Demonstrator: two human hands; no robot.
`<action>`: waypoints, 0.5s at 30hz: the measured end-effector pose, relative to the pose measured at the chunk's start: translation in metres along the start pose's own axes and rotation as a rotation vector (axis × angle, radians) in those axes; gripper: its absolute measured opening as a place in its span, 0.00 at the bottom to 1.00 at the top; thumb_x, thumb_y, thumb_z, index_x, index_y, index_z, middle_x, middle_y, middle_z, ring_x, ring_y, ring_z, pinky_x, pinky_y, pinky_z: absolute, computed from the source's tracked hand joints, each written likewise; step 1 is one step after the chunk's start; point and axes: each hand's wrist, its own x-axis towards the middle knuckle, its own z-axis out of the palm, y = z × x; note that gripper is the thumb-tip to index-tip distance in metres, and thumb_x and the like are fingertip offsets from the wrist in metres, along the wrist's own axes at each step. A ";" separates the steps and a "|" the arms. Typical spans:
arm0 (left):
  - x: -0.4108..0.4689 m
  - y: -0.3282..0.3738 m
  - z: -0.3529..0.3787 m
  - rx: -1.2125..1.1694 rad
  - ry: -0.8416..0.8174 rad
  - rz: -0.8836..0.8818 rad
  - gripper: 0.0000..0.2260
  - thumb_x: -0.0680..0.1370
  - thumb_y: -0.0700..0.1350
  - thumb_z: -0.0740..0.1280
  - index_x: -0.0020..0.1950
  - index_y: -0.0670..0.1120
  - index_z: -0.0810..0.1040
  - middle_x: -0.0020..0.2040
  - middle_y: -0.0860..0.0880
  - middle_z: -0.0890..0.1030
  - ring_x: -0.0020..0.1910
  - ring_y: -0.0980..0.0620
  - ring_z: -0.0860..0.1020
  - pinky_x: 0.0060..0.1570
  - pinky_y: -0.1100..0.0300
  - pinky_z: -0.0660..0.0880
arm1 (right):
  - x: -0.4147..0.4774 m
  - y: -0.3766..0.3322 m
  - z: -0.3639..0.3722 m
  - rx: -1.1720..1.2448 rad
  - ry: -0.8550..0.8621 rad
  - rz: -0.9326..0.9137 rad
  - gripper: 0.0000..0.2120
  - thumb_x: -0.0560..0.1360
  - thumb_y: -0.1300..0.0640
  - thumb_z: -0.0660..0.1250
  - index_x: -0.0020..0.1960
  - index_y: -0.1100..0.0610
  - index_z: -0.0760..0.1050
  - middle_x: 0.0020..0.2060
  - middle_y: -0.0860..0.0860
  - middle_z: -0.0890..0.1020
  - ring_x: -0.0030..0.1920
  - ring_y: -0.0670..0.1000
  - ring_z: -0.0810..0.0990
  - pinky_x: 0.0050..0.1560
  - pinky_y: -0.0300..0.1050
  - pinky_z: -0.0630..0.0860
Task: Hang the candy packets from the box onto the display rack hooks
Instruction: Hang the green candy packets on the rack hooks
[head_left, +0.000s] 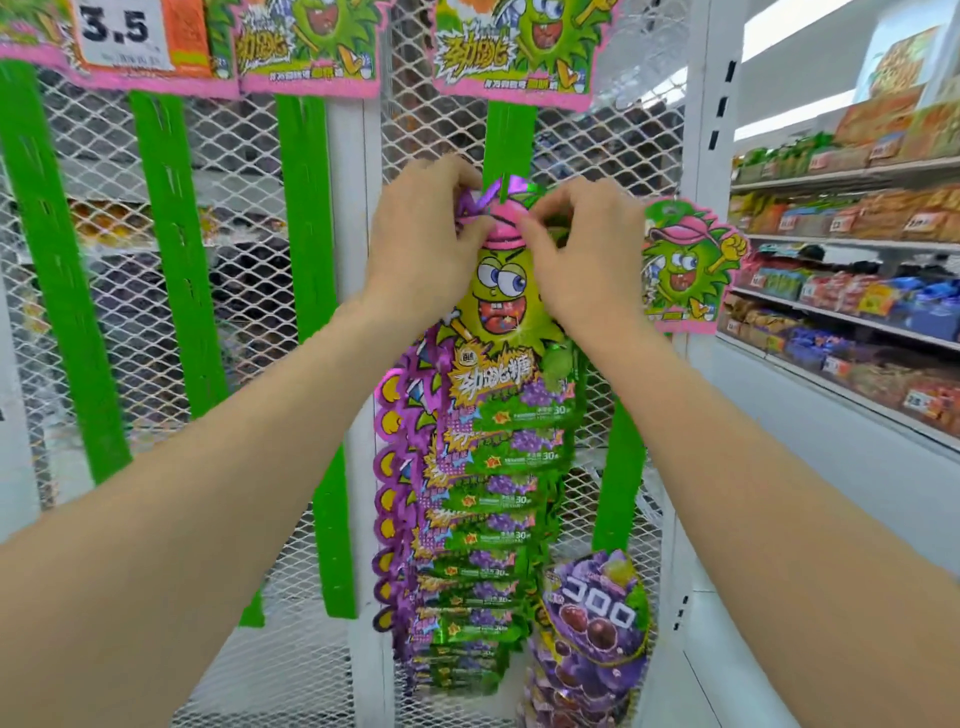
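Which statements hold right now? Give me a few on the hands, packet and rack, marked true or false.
1. The left hand and right hand both pinch the top of one packet. True.
2. That packet is held at a green strip on the mesh. True.
3. The strips at far left are full of packets. False: the left strips hang bare.
4. The price card reads 5.3. False: the sign reads 3.5.
5. Purple grape bags hang low, right of the packet column. True.

At nine o'clock white wire mesh (244, 291) is lying bare between green plastic strips (175, 249); purple grape pouches (592, 623) are crowding five o'clock.
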 end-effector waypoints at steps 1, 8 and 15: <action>-0.008 -0.001 0.001 0.083 0.029 0.030 0.18 0.77 0.49 0.75 0.66 0.50 0.80 0.58 0.49 0.79 0.59 0.45 0.77 0.59 0.53 0.72 | -0.007 -0.001 0.000 -0.068 0.012 -0.003 0.07 0.76 0.50 0.75 0.49 0.52 0.82 0.52 0.51 0.78 0.55 0.52 0.77 0.59 0.52 0.74; -0.132 -0.008 -0.003 0.153 0.119 0.211 0.21 0.76 0.44 0.73 0.70 0.50 0.80 0.73 0.44 0.73 0.72 0.38 0.70 0.70 0.43 0.66 | -0.157 -0.029 -0.027 0.179 -0.227 -0.044 0.06 0.70 0.62 0.70 0.46 0.56 0.81 0.40 0.48 0.79 0.42 0.49 0.77 0.46 0.46 0.75; -0.335 -0.078 0.036 0.008 -0.563 0.210 0.10 0.71 0.37 0.76 0.49 0.47 0.83 0.47 0.48 0.82 0.47 0.42 0.80 0.46 0.49 0.77 | -0.357 -0.008 -0.036 -0.023 -1.338 0.159 0.07 0.73 0.55 0.66 0.36 0.53 0.74 0.31 0.53 0.78 0.40 0.61 0.83 0.42 0.52 0.81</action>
